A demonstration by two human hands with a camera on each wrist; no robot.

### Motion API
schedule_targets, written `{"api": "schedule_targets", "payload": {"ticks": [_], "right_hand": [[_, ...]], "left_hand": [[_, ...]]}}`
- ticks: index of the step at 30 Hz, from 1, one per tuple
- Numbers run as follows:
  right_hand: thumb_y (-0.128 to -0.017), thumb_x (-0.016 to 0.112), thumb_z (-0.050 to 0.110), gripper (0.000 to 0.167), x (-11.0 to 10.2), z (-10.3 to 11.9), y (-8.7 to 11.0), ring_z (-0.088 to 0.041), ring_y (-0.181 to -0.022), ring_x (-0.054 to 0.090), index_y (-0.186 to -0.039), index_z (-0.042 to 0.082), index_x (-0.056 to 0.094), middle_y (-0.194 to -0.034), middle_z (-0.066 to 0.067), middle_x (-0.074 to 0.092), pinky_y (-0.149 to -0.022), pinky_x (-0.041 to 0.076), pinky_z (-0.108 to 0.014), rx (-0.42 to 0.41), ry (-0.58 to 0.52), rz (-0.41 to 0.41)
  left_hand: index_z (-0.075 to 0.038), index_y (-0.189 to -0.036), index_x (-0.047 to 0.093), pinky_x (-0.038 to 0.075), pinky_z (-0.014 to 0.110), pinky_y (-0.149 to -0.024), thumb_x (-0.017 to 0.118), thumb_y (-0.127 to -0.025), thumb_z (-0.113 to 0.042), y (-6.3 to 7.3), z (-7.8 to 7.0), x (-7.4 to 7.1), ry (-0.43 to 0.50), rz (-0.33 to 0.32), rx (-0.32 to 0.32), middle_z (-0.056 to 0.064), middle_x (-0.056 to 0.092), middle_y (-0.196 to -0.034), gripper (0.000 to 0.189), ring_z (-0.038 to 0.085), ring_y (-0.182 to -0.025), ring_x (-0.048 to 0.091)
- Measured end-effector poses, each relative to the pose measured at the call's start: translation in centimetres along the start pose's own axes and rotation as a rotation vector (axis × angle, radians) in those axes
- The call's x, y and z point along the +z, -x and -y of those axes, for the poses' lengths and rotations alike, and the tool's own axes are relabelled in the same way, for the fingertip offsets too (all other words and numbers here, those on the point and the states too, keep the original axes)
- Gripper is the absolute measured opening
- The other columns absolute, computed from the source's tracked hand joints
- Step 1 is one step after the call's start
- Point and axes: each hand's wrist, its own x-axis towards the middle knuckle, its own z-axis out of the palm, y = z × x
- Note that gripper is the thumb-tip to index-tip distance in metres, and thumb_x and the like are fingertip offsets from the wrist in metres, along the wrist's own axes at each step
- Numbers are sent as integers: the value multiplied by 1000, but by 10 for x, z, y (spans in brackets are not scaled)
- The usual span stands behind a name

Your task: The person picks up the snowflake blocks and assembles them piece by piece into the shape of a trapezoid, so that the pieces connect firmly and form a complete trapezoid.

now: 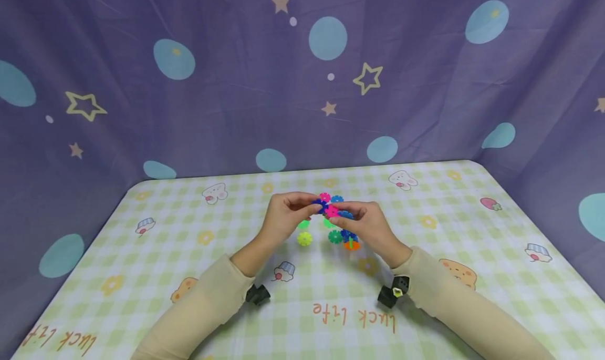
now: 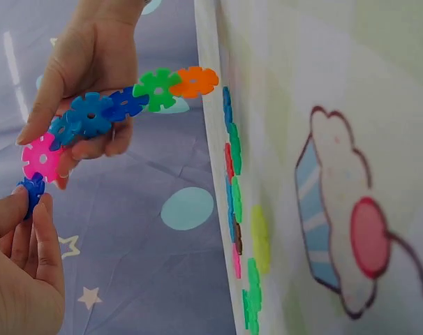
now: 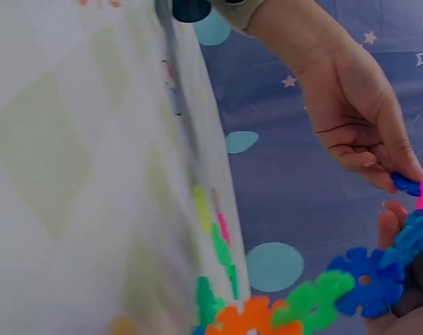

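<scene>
Thumb and fingers of my left hand (image 1: 288, 213) pinch a dark blue snowflake disc (image 2: 34, 192). My right hand (image 1: 366, 223) grips a chain of interlocked plastic snowflake discs. At the chain's near end is a pink disc (image 2: 41, 158), followed by several blue discs (image 2: 91, 115), a green disc (image 2: 156, 89) and an orange disc (image 2: 197, 81), which hangs lowest in the head view. The dark blue disc meets the pink one's edge; whether their slots are locked cannot be told. Both hands are raised above the table, close together.
Loose discs lie on the table beneath and beyond the hands, among them a yellow one (image 1: 304, 238), a green one (image 1: 335, 237) and a pink one (image 1: 324, 197). A checked cloth (image 1: 227, 276) covers the table. Behind it hangs a purple curtain (image 1: 227, 113).
</scene>
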Motion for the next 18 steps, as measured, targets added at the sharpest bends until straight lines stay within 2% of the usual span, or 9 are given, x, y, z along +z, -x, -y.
{"api": "schedule_targets", "payload": {"ticks": [2,5,7,11,18], "right_hand": [[-82,74,25,30,-1,4,0,-26,-73,67,-107,7,72,-85,-6,73,-61,54,-31,6,27,-6],[-81,76,25,30,-3,10,0,-24,-64,64,-105,8,73,-78,-4,72,-54,50,-31,1,62,4],[-80,76,24,30,-4,13,0,-20,-54,56,-104,8,73,-73,-3,71,-49,45,-27,-11,88,12],[-80,76,22,31,-5,17,1,-10,-48,47,-106,5,73,-72,-2,71,-49,42,-23,-36,105,23],[-83,73,15,31,-6,20,4,-10,-45,37,-111,1,70,-59,-3,62,-49,40,-21,-102,90,61]], "left_hand": [[4,-97,72,56,32,-63,73,-83,-10,0,-2,-1,-16,9,8,16,72,-89,20,12,-69,67],[3,-94,73,56,37,-64,73,-83,-11,2,-5,-2,-49,24,37,16,72,-86,18,11,-69,66],[2,-93,74,56,37,-65,73,-83,-11,4,-8,-3,-66,30,53,15,72,-85,17,11,-69,67],[4,-92,73,56,30,-65,72,-82,-8,7,-11,-2,-47,31,74,17,71,-86,16,10,-70,68],[8,-93,72,56,29,-67,71,-83,-4,10,-11,1,16,29,109,21,70,-89,15,15,-74,69]]}}
